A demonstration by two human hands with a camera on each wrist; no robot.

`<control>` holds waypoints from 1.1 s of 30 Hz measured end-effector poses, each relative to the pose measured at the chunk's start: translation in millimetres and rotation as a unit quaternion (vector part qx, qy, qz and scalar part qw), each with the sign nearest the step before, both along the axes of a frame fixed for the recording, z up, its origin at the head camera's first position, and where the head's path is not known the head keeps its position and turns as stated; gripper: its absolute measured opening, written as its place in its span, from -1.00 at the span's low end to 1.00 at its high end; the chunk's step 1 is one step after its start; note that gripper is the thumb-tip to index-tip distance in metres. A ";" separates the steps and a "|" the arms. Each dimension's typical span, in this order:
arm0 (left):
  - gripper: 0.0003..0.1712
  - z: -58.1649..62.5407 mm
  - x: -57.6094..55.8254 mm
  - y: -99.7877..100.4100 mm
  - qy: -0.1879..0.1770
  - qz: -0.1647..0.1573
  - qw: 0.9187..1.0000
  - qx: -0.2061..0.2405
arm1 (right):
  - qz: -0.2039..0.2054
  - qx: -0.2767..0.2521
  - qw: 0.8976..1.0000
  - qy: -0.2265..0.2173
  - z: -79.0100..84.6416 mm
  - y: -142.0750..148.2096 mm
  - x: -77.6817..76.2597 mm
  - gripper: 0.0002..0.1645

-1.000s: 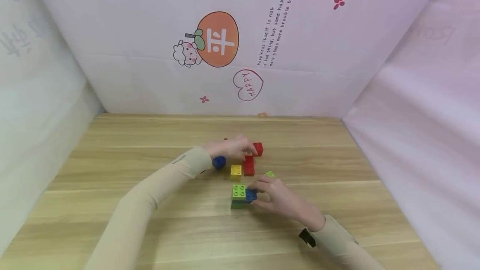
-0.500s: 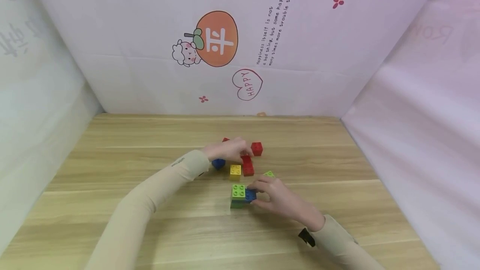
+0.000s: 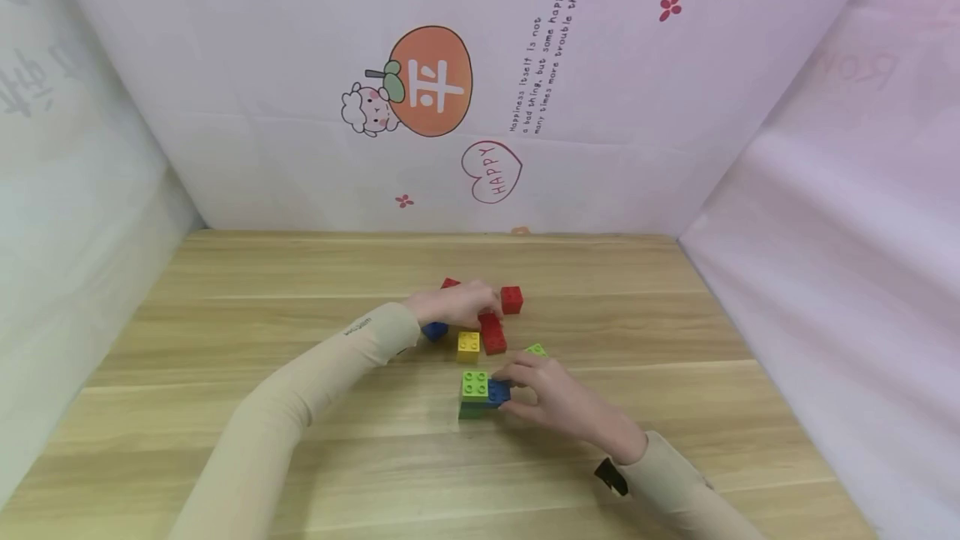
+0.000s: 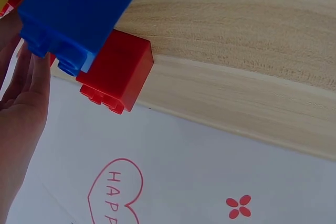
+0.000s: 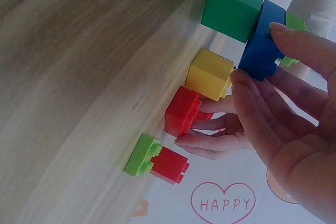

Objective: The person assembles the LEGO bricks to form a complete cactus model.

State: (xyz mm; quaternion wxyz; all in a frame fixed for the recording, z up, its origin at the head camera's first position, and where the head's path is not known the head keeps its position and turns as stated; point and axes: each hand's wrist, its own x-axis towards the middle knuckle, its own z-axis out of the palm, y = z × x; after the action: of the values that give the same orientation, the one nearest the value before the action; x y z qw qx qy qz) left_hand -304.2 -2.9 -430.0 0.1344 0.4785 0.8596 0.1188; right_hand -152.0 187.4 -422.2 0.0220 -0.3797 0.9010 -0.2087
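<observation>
My left hand (image 3: 457,304) reaches to a long red brick (image 3: 493,336), with thumb and fingers at its far end; the right wrist view shows these fingertips on the red brick (image 5: 181,111). My right hand (image 3: 555,398) pinches the end of a blue brick (image 5: 257,59) between thumb and fingers. That blue brick sits on a green brick (image 5: 231,10) and bears a light green brick (image 3: 475,385) on its left part. In the left wrist view the left hand (image 4: 21,114) is partly hidden behind another blue brick (image 4: 79,9).
A yellow brick (image 3: 468,347) stands between the stack and the left hand. Small red bricks lie beyond, one (image 3: 512,299) right and one (image 3: 450,282) behind the left hand. A light green brick (image 3: 536,350) lies behind the right hand. White printed cloth (image 3: 300,107) walls the wooden table (image 3: 375,457).
My left hand has come slightly nearer and left from beside the small red brick to the long red brick, which has turned a little. The right hand keeps its hold on the blue brick.
</observation>
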 end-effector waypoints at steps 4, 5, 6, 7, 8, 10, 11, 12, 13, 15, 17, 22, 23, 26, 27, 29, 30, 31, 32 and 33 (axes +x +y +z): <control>-0.61 -2.3 0.2 -2.3 0.003 -0.002 1.000 0.003 | 0.001 0.002 1.000 0.001 0.3 -1.3 0.8 -0.60; -0.62 -2.5 0.3 -3.0 0.003 -0.001 1.000 0.005 | 0.000 0.002 1.000 0.000 0.4 -1.7 1.0 -0.60; -0.62 -2.6 0.3 -3.5 0.002 -0.002 1.000 0.008 | -0.001 0.002 1.000 -0.001 0.5 -2.0 1.0 -0.60; -0.62 -2.6 0.3 -4.1 0.001 -0.002 1.000 0.010 | -0.001 0.002 1.000 -0.002 0.6 -2.4 1.0 -0.61; -0.62 -2.5 0.4 -4.6 -0.001 -0.002 1.000 0.013 | -0.001 0.002 1.000 -0.003 0.7 -2.7 1.0 -0.61; -0.63 -2.0 0.6 -5.8 -0.004 0.001 1.000 0.015 | -0.002 0.002 1.000 -0.003 0.9 -3.4 0.7 -0.61; -0.63 -2.1 0.7 -6.3 -0.005 0.002 1.000 0.015 | -0.002 0.002 1.000 -0.003 0.9 -3.7 0.5 -0.61; -0.63 -2.2 0.6 -6.6 -0.005 0.004 1.000 0.014 | -0.002 0.002 1.000 -0.003 1.0 -4.0 0.3 -0.61; -0.63 -2.2 0.5 -6.9 -0.006 0.005 1.000 0.012 | -0.003 0.002 1.000 -0.003 1.1 -4.3 0.2 -0.61; -0.64 -2.5 0.3 -7.5 -0.006 0.006 1.000 0.010 | -0.005 0.004 1.000 -0.004 1.2 -4.6 0.0 -0.61; -0.65 -2.9 -0.1 -8.0 -0.008 0.006 1.000 0.009 | -0.006 0.005 1.000 -0.006 1.5 -4.9 0.0 -0.61; -0.68 -1.4 -2.3 -9.7 -0.030 0.007 0.999 0.035 | -0.010 0.005 1.000 -0.010 2.5 -5.1 0.5 -0.60; -0.67 -0.8 -3.0 -10.0 -0.035 0.009 0.998 0.042 | -0.010 0.004 1.000 -0.010 2.3 -4.9 0.5 -0.61; -0.68 1.3 -4.2 -11.5 -0.043 0.016 0.997 0.057 | -0.010 0.003 1.000 -0.007 1.7 -4.0 0.5 -0.61; -0.69 1.7 -4.5 -12.1 -0.045 0.017 0.997 0.063 | -0.009 0.003 1.000 -0.006 1.4 -3.6 0.5 -0.61; -0.70 2.9 -4.8 -13.1 -0.046 0.013 0.996 0.075 | -0.007 0.001 1.000 -0.004 0.9 -2.9 0.4 -0.61; -0.71 3.2 -4.6 -13.8 -0.045 0.010 0.996 0.080 | -0.007 0.001 1.000 -0.004 0.7 -2.7 0.4 -0.61; -0.72 3.7 -4.6 -14.3 -0.044 0.006 0.995 0.087 | -0.007 0.000 1.000 -0.004 0.6 -2.5 0.5 -0.61; -0.72 3.7 -4.5 -15.1 -0.043 0.002 0.995 0.093 | -0.007 0.000 1.000 -0.004 0.4 -2.2 0.5 -0.61; -0.72 4.3 -4.0 -16.0 -0.044 0.000 0.994 0.099 | -0.007 -0.001 1.000 -0.005 0.2 -2.1 0.7 -0.62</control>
State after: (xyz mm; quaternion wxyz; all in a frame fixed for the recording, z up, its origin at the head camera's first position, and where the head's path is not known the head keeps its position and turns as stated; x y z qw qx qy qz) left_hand -308.2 -18.9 -425.8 0.1240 0.4841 0.8367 0.2242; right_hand -151.3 185.3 -422.0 0.0244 -0.3722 0.9034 -0.2117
